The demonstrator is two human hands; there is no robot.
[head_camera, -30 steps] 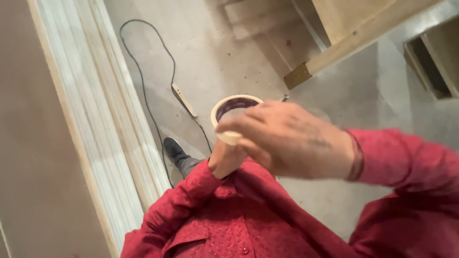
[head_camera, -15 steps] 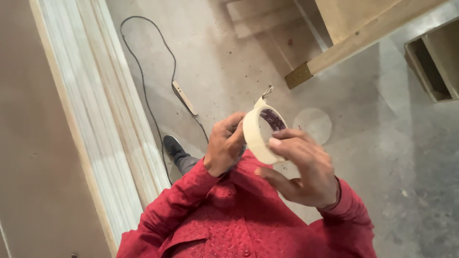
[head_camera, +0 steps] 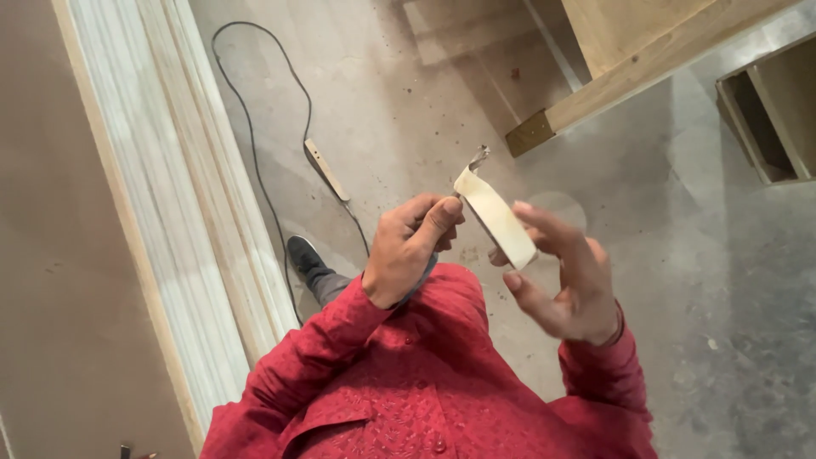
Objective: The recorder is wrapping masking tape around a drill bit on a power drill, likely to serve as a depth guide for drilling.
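A roll of cream masking tape point(head_camera: 497, 218) is held edge-on in front of my chest, with a short loose end sticking up at its top. My right hand point(head_camera: 565, 276) grips the roll with fingers and thumb around its rim. My left hand point(head_camera: 412, 246) is curled beside the roll, its thumb tip at the tape's upper edge near the loose end. Both arms wear red sleeves.
Below is a dusty concrete floor point(head_camera: 408, 93) with a black cable point(head_camera: 255, 144) and a small flat wooden piece point(head_camera: 327, 170). A pale wooden frame point(head_camera: 170, 212) runs along the left. Timber beams point(head_camera: 646, 59) and an open wooden box point(head_camera: 769, 119) lie at upper right. My dark shoe point(head_camera: 303, 253) shows.
The roll has turned from facing the camera to edge-on. My right hand shifted right and opened around its rim; my left thumb moved onto the tape's end.
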